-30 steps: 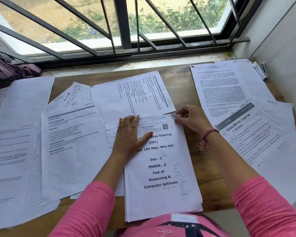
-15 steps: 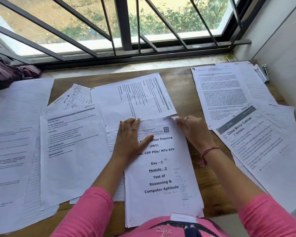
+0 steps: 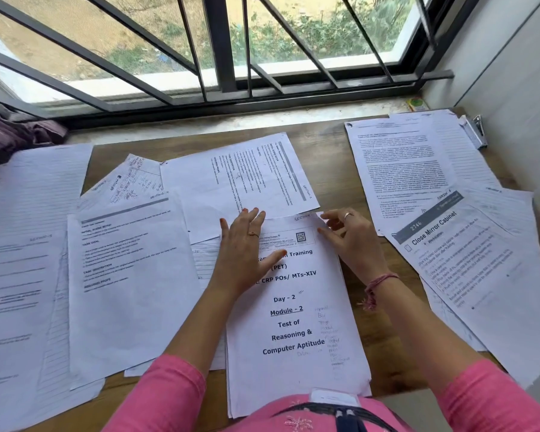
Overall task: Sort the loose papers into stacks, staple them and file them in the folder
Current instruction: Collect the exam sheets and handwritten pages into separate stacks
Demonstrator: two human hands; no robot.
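left hand (image 3: 243,254) flat on paper stack (image 3: 296,322), right hand (image 3: 353,241) fingertips at top corner

Home study corner: wooden desk (image 3: 321,132) against barred window (image 3: 219,48), printed papers (image 3: 131,275) spread across it.

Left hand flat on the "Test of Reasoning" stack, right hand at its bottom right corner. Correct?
Not quite. The head view shows the right hand at the top right corner of the stack, not the bottom. The left hand does lie flat on it.
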